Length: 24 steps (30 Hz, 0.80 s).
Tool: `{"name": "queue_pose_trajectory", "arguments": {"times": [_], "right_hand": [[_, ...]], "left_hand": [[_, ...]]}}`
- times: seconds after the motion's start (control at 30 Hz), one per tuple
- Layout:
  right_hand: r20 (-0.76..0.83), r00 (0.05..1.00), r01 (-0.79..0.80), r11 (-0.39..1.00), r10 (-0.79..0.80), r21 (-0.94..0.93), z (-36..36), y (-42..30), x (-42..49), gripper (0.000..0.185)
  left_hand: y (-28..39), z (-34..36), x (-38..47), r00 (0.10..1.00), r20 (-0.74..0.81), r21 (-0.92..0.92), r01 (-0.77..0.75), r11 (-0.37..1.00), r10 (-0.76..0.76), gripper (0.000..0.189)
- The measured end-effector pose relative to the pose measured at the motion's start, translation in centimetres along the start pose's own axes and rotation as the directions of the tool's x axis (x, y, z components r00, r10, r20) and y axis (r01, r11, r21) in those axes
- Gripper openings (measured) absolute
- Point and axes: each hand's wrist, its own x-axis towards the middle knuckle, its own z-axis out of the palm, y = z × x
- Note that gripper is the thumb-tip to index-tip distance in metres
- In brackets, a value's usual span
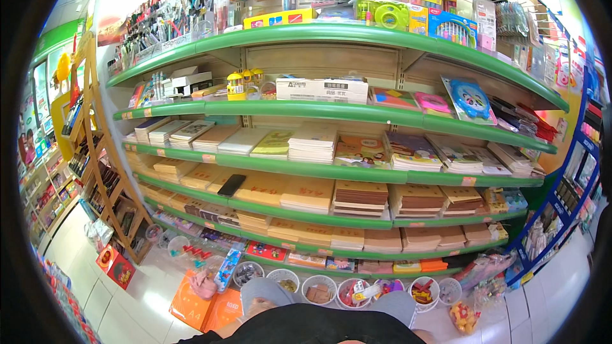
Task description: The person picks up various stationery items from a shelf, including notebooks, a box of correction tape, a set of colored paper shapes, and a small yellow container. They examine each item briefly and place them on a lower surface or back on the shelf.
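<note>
My left hand (259, 306) rests at my left knee, partly hidden by my black top, so its fingers are hard to make out. Beside it on the floor lie orange A4 paper packs (221, 309) with a pink cloth (203, 284) on top. My right hand is out of view; only a bit of skin shows at the lower edge. Before me stands a green-edged shelf unit (311, 167). Stacks of brown paper-covered notebooks (306, 193) fill its lower boards, and a black smartphone (232, 185) lies on some of them. Higher up is a white cardboard box (321, 90).
White plastic baskets (319, 290) with small goods line the floor by my knees. A wooden display rack (103, 167) stands left, a blue rack (559, 200) right. A bag of yellow and red items (464, 317) lies at the lower right. Packaged stationery (392, 15) sits on the top shelf.
</note>
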Motion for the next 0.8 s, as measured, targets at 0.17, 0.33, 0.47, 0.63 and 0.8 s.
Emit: {"name": "queue_pose_trajectory", "arguments": {"times": [0.17,0.33,0.47,0.63,0.8], "right_hand": [[0.221,0.957,0.185,0.982,-0.188,0.031,-7.6,-3.7,0.7,0.029],[-0.043,0.998,0.039,0.996,-0.036,0.084,-14.2,-8.5,0.6,0.032],[-0.042,0.995,0.086,0.996,-0.087,-0.034,-14.4,-8.3,2.1,0.031],[0.004,0.983,0.185,0.979,-0.185,-0.089,-14.6,-9.5,3.7,0.031],[-0.001,0.981,0.189,0.954,-0.195,-0.231,-14.4,-10.5,5.5,0.031]], "left_hand": [[-3.7,-5.6,1.4,0.631,0.238,0.292,-0.772,0.565,0.739,0.022],[2.0,-9.6,-0.8,0.625,0.175,0.266,-0.774,0.574,0.761,0.026],[4.0,-9.9,-0.2,0.596,0.186,0.307,-0.790,0.530,0.781,0.031],[6.2,-9.6,-0.4,0.570,0.160,0.256,-0.813,0.523,0.806,0.028],[7.7,-7.6,-0.3,0.533,0.072,0.160,-0.841,0.517,0.843,0.024]]}}
